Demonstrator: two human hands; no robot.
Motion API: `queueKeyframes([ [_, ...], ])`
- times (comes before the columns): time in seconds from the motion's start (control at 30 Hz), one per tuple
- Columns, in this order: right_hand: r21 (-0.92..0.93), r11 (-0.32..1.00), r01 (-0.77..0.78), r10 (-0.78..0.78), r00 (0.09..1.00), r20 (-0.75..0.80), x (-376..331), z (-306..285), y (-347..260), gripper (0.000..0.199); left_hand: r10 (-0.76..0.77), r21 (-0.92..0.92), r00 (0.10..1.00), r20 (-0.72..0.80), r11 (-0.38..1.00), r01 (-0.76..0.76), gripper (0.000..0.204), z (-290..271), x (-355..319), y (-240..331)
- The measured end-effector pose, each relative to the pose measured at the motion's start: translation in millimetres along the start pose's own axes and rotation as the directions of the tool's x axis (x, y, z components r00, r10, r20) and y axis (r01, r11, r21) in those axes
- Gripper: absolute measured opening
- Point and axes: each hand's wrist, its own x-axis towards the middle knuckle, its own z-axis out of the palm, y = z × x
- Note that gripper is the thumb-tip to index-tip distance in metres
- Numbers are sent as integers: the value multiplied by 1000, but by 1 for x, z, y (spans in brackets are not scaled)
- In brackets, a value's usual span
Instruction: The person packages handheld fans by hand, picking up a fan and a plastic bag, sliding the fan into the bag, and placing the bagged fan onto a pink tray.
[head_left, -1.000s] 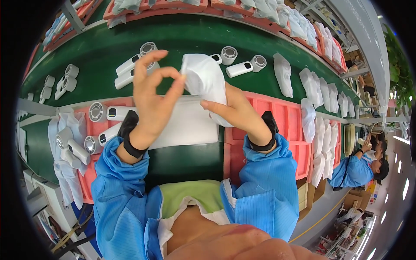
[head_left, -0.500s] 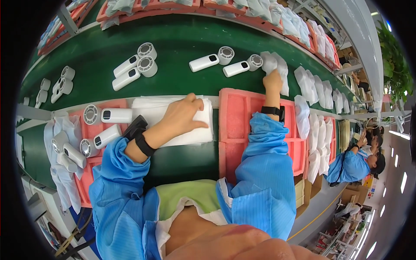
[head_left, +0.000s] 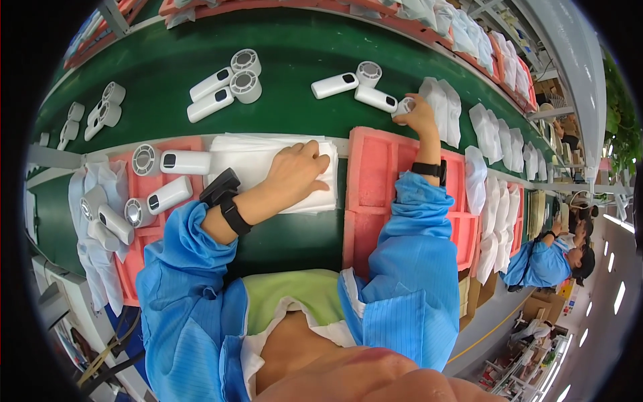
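Observation:
My right hand [head_left: 418, 115] has its fingers around the round head of a white handheld fan [head_left: 376, 99] lying on the green belt [head_left: 288, 67]. Beside it lies another bare white fan [head_left: 335, 86], and just beyond my fingers are white-bagged fans [head_left: 435, 100]. My left hand [head_left: 298, 171] rests over a stack of thin white bags [head_left: 244, 154], its thumb apart from the loosely bent fingers and nothing in its grasp.
Pink foam trays [head_left: 370, 174] lie before me, right and left. Bare fans [head_left: 186, 162] and bagged ones sit at the left. More fans [head_left: 218, 94] lie along the belt. A shelf edge with pink trays spans the back. A co-worker in blue [head_left: 546, 261] is at far right.
My right hand has moved off the bagged fans and onto the nearby bare fan's head. That fan's body sits at a slightly different angle. My left hand stays over the white stack.

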Motion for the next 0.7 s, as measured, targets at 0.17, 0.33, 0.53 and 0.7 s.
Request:
queueKeyframes([
  [0.17, 429, 883, -191, 242, 968, -67, 0, -20, -3, 52, -14, -111, 1000, -19, 994, 12, 22, 6, 0, -15],
  [0.33, 762, 647, 8, 116, 987, -108, -39, -67, -57, 56, -163, -418, 986, 36, 894, 163, 18, -24, 3, -32],
  [0.53, 819, 449, 356, -266, 929, -258, -101, -74, -129, 66, -168, -664, 985, 48, 731, 157, 13, -67, 7, -34],
  [0.7, 894, 347, 283, -391, 910, -137, -121, -44, -179, 68, -259, -850, 965, 48, 496, 175, 16, -98, -7, -17],
])
